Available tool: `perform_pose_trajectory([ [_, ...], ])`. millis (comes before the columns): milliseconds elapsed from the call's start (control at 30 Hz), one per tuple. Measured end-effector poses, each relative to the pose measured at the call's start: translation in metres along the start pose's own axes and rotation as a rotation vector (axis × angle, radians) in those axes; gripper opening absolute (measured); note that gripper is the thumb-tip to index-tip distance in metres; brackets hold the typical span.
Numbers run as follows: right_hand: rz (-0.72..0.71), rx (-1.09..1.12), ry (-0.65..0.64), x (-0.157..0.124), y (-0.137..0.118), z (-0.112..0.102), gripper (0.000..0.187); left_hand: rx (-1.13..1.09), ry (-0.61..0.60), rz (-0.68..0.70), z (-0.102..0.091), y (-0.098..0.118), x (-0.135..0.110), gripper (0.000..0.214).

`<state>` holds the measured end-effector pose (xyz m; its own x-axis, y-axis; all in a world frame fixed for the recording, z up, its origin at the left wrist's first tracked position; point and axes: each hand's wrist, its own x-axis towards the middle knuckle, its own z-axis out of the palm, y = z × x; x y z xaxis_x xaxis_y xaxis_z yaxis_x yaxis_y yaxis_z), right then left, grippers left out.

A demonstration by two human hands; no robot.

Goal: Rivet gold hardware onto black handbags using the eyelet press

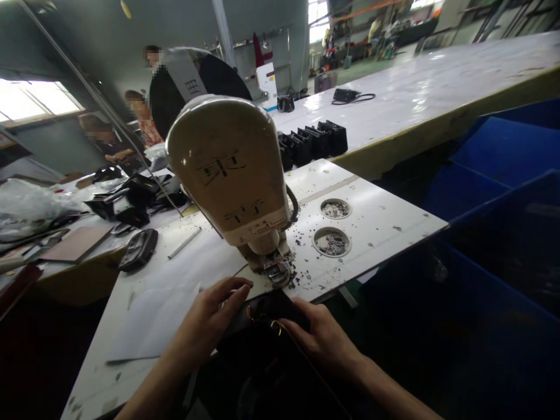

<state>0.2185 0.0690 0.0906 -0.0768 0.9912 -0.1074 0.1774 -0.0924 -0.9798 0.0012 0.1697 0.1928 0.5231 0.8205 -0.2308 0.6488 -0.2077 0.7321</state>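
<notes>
A black bag (271,306) with gold-coloured zip hardware lies at the table's front edge, just below the working end of a sewing machine (227,169). My left hand (210,318) is closed at the bag's left side, thumb and forefinger close together; its lower fingers are hidden. On the other side, my right hand (321,332) grips the bag with the thumb near a gold ring and fingers over the upper edge. The lower part of the bag fades into dark shadow. Small dark scraps are scattered around the machine foot (279,274).
The white machine table (380,213) has two round recesses holding scraps. A dark pouch (139,249), white pen (184,243) and paper (151,321) lie left. Several black bags (312,143) line the long table behind. Blue bins (490,280) stand right. People are at the back left.
</notes>
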Motion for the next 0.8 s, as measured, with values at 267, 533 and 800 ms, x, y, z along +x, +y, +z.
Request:
perform_pose_trajectory([
  [267,-0.041,0.028,-0.098,-0.016,0.010,-0.013,0.030,-0.142,-0.332,-0.052,0.043,-0.017,0.004,0.050],
  [533,0.030,0.137,-0.062,-0.034,0.060,-0.022,0.032,-0.112,-0.210,-0.027,0.100,-0.015,-0.001,0.045],
  [800,0.220,0.558,-0.093,-0.060,0.090,-0.023,0.046,0.024,-0.033,-0.099,0.137,-0.010,-0.018,0.030],
])
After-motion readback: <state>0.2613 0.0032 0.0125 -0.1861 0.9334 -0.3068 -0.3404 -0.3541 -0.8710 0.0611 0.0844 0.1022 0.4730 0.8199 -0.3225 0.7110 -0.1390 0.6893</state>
